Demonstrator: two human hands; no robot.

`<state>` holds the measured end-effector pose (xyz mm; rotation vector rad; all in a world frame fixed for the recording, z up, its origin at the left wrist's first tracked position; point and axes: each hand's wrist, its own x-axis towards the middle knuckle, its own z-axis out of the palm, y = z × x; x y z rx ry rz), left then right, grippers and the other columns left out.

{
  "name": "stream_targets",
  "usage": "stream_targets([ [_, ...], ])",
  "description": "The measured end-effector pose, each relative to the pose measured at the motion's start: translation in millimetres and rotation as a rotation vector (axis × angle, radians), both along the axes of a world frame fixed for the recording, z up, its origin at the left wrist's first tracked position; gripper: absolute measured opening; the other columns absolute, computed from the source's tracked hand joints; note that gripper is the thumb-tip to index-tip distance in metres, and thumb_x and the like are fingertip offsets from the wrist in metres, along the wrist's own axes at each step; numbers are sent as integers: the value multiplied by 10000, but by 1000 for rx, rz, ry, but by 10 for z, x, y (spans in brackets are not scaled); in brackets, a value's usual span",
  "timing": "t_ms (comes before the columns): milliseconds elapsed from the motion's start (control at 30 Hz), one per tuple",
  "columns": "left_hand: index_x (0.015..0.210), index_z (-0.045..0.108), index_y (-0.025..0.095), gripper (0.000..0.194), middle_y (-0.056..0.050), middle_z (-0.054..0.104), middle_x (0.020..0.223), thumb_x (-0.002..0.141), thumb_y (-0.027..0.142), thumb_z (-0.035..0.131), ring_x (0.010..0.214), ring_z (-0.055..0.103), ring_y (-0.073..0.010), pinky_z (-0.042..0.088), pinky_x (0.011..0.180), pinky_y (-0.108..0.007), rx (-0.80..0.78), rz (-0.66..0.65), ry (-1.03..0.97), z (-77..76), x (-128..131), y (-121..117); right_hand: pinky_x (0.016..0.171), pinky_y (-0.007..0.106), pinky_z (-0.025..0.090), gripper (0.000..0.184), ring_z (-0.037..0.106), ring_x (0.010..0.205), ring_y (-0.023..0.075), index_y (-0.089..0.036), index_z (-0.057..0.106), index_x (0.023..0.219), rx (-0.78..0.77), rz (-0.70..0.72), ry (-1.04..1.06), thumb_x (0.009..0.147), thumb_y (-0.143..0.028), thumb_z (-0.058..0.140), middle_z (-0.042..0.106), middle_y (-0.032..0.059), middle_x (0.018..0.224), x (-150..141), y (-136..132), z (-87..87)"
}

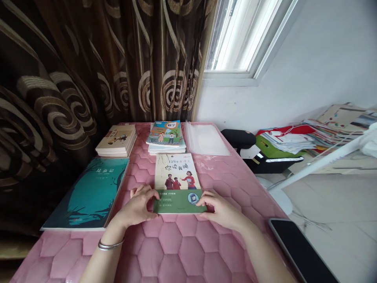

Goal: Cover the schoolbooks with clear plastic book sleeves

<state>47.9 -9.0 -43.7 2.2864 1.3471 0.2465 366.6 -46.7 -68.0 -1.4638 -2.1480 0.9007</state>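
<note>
A paperback book [179, 167] with a cream cover and a green lower band lies flat in the middle of the table. Its cover shows three printed figures and Chinese lettering. My left hand [139, 205] grips its lower left corner, fingers on the side and thumb by the near edge. At the lower right corner, my right hand [221, 209] holds it the same way, fingertips on the cover's edge. Just behind it sits a small pile of books topped by a blue illustrated textbook [165, 133]. A large teal book [92, 192] lies left of my left hand.
A stack of beige books [117, 139] stands at the back left. Clear plastic sleeves [206, 139] lie at the back right. The table has a pink quilted cover [179, 251]. A black phone-like device [300, 249] is at the right edge, near a white lamp-like stand [321, 167].
</note>
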Motion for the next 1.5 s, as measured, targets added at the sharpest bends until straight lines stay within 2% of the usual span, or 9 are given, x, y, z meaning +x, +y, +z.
stream_targets([
  [267,998,598,274,417,12,551,982,603,296,731,1010,507,-244,313,919,-369,-73,16,-13,15,-9,11,850,267,475,261,582,1004,161,-325,657,984,-120,-42,-37,747,-214,657,568,-27,1155,57,-13,112],
  [467,998,575,270,418,5,564,1034,609,293,725,1034,504,-244,317,913,-363,-106,19,-31,14,-12,7,838,258,476,274,582,954,149,-311,661,983,-107,-25,-18,735,-193,661,569,-19,1117,55,-9,126],
  [600,988,560,264,430,-5,560,1064,599,308,738,1082,485,-260,311,935,-375,-92,29,-49,-22,2,-1,829,272,481,318,575,930,151,-316,645,1065,-81,40,6,759,-230,656,550,0,1125,46,48,158],
  [733,1004,549,256,460,-29,562,1107,594,334,742,1087,484,-274,316,934,-388,-87,48,-34,-69,16,-4,810,304,487,209,587,866,159,-253,643,1040,33,-15,-33,843,-295,587,581,29,1029,15,323,170],
  [933,931,514,241,420,-28,571,1066,592,346,738,1079,493,-276,323,903,-385,-73,57,-22,-53,40,-13,1023,375,375,254,495,1170,219,-217,622,1112,310,-128,-239,864,-240,575,563,78,1207,-179,1039,111],
  [1033,879,489,230,371,-16,573,1019,607,330,720,1053,504,-263,323,889,-370,-71,58,-18,-20,49,-20,1070,352,317,364,421,1265,219,-189,546,1251,292,-174,-378,892,-246,545,486,99,1349,-304,1367,108],
  [1133,865,480,226,363,-24,570,1032,611,345,710,1051,506,-271,325,881,-369,-86,75,-5,-4,52,-25,1055,335,315,361,435,1246,229,-136,526,1263,262,-205,-424,917,-234,498,506,129,1327,-398,1616,112],
  [1300,837,486,214,350,-30,556,1016,612,362,710,1013,511,-268,335,859,-369,-69,85,16,-18,51,-18,974,376,363,317,447,1207,276,-134,546,1210,217,-252,-491,937,-260,447,549,151,1269,-508,1813,100],
  [1500,779,498,210,305,-38,543,1025,624,361,713,1001,529,-264,368,845,-374,-49,73,58,28,32,-14,947,401,376,326,425,1223,293,-152,540,1211,195,-298,-551,929,-277,435,543,156,1284,-548,1799,121],
])
